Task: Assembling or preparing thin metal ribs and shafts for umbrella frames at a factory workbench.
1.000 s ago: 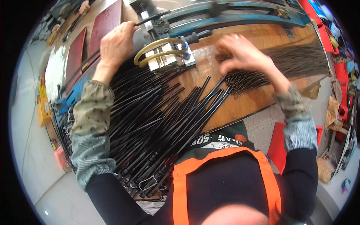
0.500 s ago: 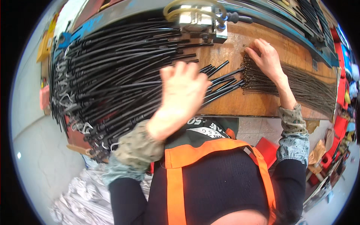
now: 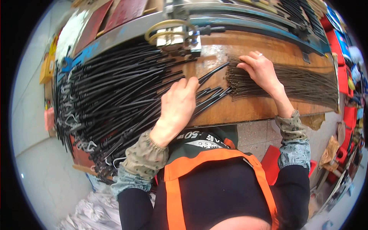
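My left hand is closed on one black tube, holding it apart from the others so that its tip points up and right. Under and beside that hand lie many more black tubes, their right ends fanned over the table. At the tips of a bundle of thin brown coiled springs is my right hand, thumb and forefinger pinched together on what looks like one spring's end. The tube's tip sits close to the springs' left ends; whether they touch I cannot tell.
A metal clamp-like fixture with a looped yellowish hose stands behind the tubes. Blue-grey rails run along the back of the wooden table. Red bins line the right side, and pale sacks lie on the floor at left.
My left hand has gone from a blurred reach over the tubes to a grip on one, now angled toward the springs. My right hand stays at the spring tips. The whole view has shifted.
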### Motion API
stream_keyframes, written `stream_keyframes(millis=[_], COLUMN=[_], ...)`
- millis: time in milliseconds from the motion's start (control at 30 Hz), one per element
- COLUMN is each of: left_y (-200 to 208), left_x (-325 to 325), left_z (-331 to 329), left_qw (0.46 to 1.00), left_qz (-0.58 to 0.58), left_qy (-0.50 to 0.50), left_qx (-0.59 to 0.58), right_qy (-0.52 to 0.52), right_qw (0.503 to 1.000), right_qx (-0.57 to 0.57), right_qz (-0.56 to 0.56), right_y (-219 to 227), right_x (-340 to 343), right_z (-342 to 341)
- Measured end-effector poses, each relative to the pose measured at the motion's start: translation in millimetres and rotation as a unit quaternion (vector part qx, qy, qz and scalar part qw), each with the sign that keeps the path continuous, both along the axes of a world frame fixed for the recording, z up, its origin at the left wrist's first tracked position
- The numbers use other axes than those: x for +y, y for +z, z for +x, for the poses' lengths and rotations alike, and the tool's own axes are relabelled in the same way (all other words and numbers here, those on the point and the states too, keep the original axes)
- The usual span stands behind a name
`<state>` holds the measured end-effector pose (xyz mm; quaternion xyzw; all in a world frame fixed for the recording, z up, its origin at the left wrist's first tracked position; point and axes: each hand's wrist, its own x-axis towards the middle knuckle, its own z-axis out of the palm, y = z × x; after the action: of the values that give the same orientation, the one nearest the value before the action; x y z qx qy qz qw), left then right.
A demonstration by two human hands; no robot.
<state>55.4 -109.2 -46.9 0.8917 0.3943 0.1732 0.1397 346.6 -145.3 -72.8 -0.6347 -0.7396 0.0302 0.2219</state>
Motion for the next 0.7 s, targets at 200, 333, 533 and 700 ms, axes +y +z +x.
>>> stream_keyframes(millis=[200,333,533,700], left_y=[14,17,19,17], left_x=[24,33,40,43], left_z=[2,8,26,39], left_qw=[0.995,0.992,0.987,0.977], left_qz=[0.038,0.018,-0.011,-0.049], left_qy=[-0.080,-0.107,-0.157,-0.203], left_qx=[0.046,0.063,0.029,0.040], right_qy=[0.000,-0.039,0.024,0.055], right_qw=[0.997,0.933,0.944,0.966], right_qx=[0.077,0.341,0.329,0.245], right_qz=[0.020,-0.108,-0.012,0.059], right_y=[-1,10,-2,-13], right_x=[-6,-7,-17,-29], right_z=[3,1,3,9])
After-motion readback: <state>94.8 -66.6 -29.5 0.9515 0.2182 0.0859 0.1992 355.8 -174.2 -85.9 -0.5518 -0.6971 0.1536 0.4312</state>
